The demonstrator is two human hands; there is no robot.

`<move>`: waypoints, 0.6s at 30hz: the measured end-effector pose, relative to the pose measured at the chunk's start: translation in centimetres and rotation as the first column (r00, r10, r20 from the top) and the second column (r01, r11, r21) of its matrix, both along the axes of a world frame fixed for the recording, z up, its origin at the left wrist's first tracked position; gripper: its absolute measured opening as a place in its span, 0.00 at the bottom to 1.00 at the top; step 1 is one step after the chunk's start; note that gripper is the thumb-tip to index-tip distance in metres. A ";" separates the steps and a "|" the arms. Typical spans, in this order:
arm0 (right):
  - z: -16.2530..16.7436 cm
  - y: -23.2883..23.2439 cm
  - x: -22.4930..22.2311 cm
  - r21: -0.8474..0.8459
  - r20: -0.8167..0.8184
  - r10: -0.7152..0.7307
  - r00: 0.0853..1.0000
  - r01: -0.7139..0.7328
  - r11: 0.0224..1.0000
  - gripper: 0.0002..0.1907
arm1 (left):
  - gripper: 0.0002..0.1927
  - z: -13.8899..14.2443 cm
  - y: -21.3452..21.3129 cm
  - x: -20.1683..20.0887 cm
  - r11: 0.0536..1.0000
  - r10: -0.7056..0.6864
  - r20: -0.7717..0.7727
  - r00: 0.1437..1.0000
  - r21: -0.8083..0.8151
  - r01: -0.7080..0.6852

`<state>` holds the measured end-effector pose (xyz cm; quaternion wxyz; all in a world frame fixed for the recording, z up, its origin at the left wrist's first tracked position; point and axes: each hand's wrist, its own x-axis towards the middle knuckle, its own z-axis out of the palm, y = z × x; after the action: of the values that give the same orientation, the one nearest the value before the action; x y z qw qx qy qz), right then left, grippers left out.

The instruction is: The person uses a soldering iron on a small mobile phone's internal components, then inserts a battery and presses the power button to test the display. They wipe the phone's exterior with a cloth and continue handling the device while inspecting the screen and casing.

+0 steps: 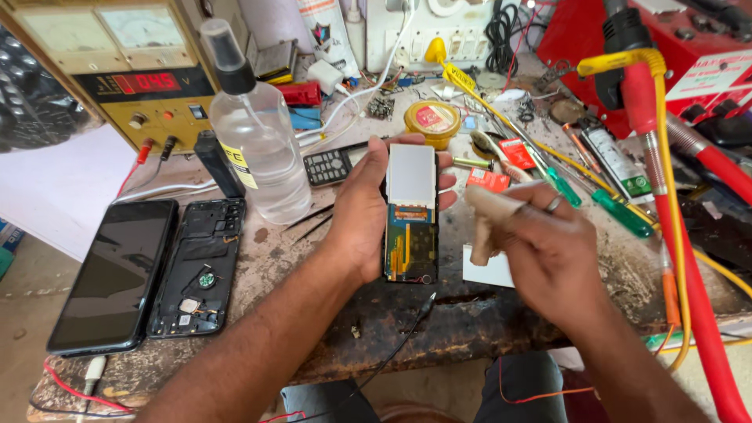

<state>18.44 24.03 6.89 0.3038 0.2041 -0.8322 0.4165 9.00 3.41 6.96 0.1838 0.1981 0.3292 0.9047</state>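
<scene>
Head camera looked down on a cluttered repair surface (329, 313). At the left of the frame lay two phone parts side by side: a dark screen panel (110, 274) and, just right of it, an opened back frame (200, 266) with its insides bare. Above them, in the upper left, stood one power supply (133, 86) with a red display, and one clear spray bottle (254, 133) near the frame's top edge. One small keypad phone (333, 164) lay behind the left hand.

At centre, the left hand (360, 211) gripped a stripped phone (410, 211) upright, fingers wrapped round its edges, the circuit board and a pale metal shield facing up. By my reading the phone was already opened and the work on its board was under way; reassembly remained.

Just right of it, the right hand (540, 243) was curled shut around a pale brush-like tool (489, 215), its end near the phone's right edge. One round yellow tin (432, 121) sat above. At the right I counted two green-handled screwdrivers (619, 211), and a thick red cable (689, 282) ran down the frame's right side.
</scene>
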 end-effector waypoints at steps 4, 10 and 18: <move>-0.4 0.2 -0.6 0.467 -0.203 -0.053 0.978 0.144 0.872 0.10 | 0.34 -1.1 0.0 -0.6 0.995 -0.038 -0.031 0.999 -0.095 0.035; 0.9 -1.1 -2.5 0.655 -0.341 0.067 0.938 0.186 0.732 0.10 | 0.31 -2.2 -0.4 -1.1 0.982 -0.087 -0.046 0.995 -0.173 0.078; 1.8 -1.6 -3.4 0.710 -0.335 0.034 0.942 0.229 0.666 0.18 | 0.31 -2.3 -1.5 -1.7 0.978 -0.100 -0.047 0.994 -0.187 0.089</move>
<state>15.09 22.40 8.73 0.3476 0.3286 -0.8781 -0.0126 7.26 1.90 4.71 0.2349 0.2209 0.4069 0.8547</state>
